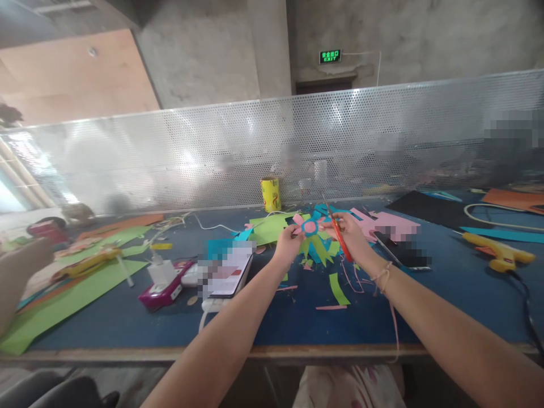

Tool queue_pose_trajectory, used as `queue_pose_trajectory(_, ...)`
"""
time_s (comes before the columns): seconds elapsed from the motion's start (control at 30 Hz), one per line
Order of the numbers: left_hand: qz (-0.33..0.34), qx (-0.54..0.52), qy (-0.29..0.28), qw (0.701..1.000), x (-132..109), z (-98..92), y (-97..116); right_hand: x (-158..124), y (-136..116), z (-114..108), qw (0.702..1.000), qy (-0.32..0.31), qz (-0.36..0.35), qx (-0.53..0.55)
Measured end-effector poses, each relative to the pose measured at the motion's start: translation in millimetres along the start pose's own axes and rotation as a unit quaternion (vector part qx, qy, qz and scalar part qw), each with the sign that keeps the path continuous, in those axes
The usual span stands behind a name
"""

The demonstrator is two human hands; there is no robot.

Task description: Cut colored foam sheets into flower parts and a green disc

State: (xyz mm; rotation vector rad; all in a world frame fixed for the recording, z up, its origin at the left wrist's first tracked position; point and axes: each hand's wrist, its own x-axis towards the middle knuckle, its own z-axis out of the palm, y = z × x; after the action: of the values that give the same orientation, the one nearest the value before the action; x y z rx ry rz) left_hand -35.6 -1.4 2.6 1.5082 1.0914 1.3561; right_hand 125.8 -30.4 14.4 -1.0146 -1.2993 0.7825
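Note:
My left hand (288,242) pinches a paper flower (309,226) with pink petals, a blue ring and a pink centre, held above the blue table (127,317). My right hand (351,235) grips red-handled scissors (340,238), whose blades point up towards the flower's right edge. Below the flower lie green spiky paper leaves (318,249) and loose pink and green strips (338,288).
A yellow tube (271,194) stands by the perforated metal screen (297,141). A yellow glue gun (497,252) lies at the right, another glue gun (87,263) at the left on green paper (63,300). A phone (229,272) and a charger (161,272) sit left of centre. Another person's hand (17,277) shows at far left.

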Motion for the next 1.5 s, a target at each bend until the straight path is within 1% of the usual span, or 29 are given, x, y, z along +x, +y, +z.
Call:
queue_pose_trajectory(0.1, 0.002, -0.013, -0.005, 1.0, -1.6, 0.3, 3.4, -0.9, 0.3, 0.5, 1.0, -0.001, -0.003, -0.004)
queue_pose_trajectory(0.17, 0.001, -0.019, 0.006, 1.0, -1.5, -0.7, 4.5, -0.6, 0.1, -0.4, 1.0, 0.001, -0.008, -0.004)
queue_pose_trajectory(0.27, -0.006, -0.023, 0.027, 0.999, -0.9, -3.0, 5.2, 1.4, -0.3, -4.2, 1.0, 0.019, -0.013, -0.007)
queue_pose_trajectory(0.4, -0.015, -0.01, 0.029, 0.999, -0.1, -4.4, 4.2, 4.4, 0.0, -9.0, 0.999, 0.038, -0.025, -0.01)
queue_pose_trajectory(0.63, -0.018, -0.018, 0.005, 1.0, 1.9, -2.2, -0.1, 3.6, 3.0, -5.9, 1.0, 0.004, -0.027, -0.014)
queue_pose_trajectory(0.83, -0.016, -0.012, 0.0, 1.0, 0.1, -1.5, 1.2, 3.7, 4.7, -6.0, 0.999, -0.023, -0.016, -0.025)
queue_pose_trajectory(1.03, 0.003, -0.008, -0.008, 1.0, -1.0, 0.5, 1.4, 2.1, 6.7, -3.7, 0.998, -0.046, -0.009, -0.033)
queue_pose_trajectory(1.17, 0.002, -0.004, -0.011, 1.0, -1.0, 1.0, 1.5, 1.9, 9.2, -2.7, 0.998, -0.052, -0.004, -0.043)
queue_pose_trajectory(1.3, -0.004, -0.005, -0.009, 1.0, -0.4, -0.3, 1.5, 2.8, 6.3, -4.6, 0.999, -0.037, -0.015, -0.035)
queue_pose_trajectory(1.4, -0.01, 0.012, 0.007, 1.0, 0.4, -1.7, 1.2, 5.4, 3.1, -8.2, 0.999, -0.004, -0.022, -0.024)
queue_pose_trajectory(1.5, -0.003, 0.023, 0.012, 1.0, 1.2, -2.2, 0.5, 8.0, 2.1, -10.5, 1.0, 0.022, -0.01, -0.006)
